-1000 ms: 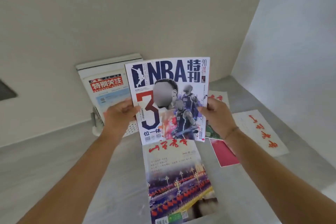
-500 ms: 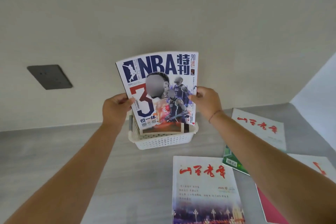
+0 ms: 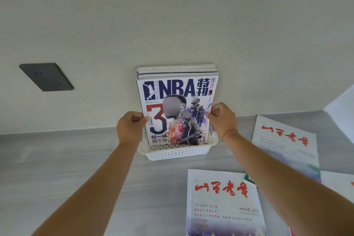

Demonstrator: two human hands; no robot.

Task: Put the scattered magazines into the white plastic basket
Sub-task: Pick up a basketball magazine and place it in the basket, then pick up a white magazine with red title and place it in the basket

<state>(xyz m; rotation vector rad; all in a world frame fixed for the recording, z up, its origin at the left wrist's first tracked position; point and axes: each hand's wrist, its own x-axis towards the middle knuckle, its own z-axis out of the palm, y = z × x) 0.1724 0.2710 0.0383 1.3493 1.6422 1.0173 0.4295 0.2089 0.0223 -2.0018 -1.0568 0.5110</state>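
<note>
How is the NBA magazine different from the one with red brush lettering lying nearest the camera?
The NBA magazine stands upright in the white basket, pinched at its side edges by the left hand and right hand; the red-lettered magazine lies flat on the grey surface, untouched. The NBA cover is busy with basketball players and a large 3; the other is mostly pale with red calligraphy. Both face cover-up toward the camera.

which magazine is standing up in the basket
The NBA magazine, held upright in the basket by both hands; the red-titled ones lie flat on the table.
</note>
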